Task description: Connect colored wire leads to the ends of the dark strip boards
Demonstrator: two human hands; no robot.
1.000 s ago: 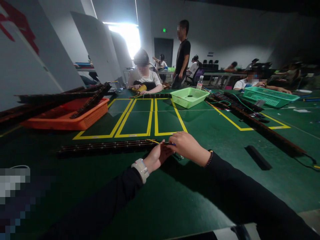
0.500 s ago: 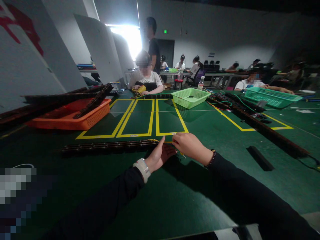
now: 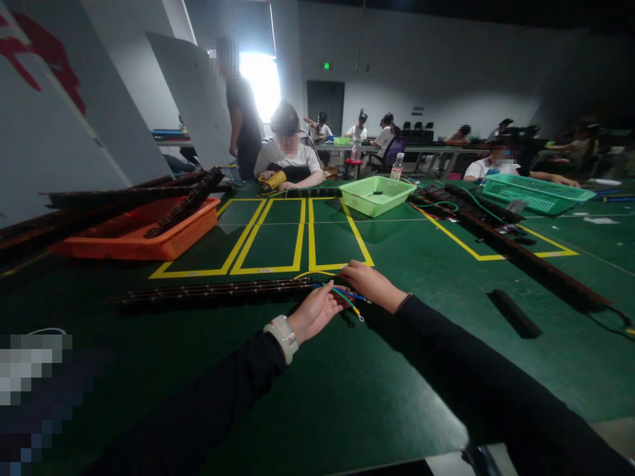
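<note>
My left hand (image 3: 317, 312) is at the right end of a long dark strip (image 3: 213, 291) lying on the green table. Its thumb and fingers close loosely around a green wire (image 3: 350, 303) and blue wires (image 3: 358, 297). The green wire ends in a ring terminal (image 3: 360, 318) hanging past the fingertips. A yellow wire (image 3: 320, 272) arches from the strip's end to my right hand (image 3: 372, 285), whose fingers are pinched on it. That hand's fingertips are partly hidden.
An orange basket (image 3: 183, 233) with dark strips stands at left. Beyond the yellow-taped rectangles is a light green basket (image 3: 378, 196). To the right lie a short black piece (image 3: 513, 313) and a long dark strip (image 3: 536, 261). A co-worker (image 3: 290, 155) sits opposite with a yellow tool (image 3: 274, 182).
The green and blue wires now show spread past my left fingers. My right hand has shifted slightly left, and the yellow wire bows upward. A standing person in the background has moved left.
</note>
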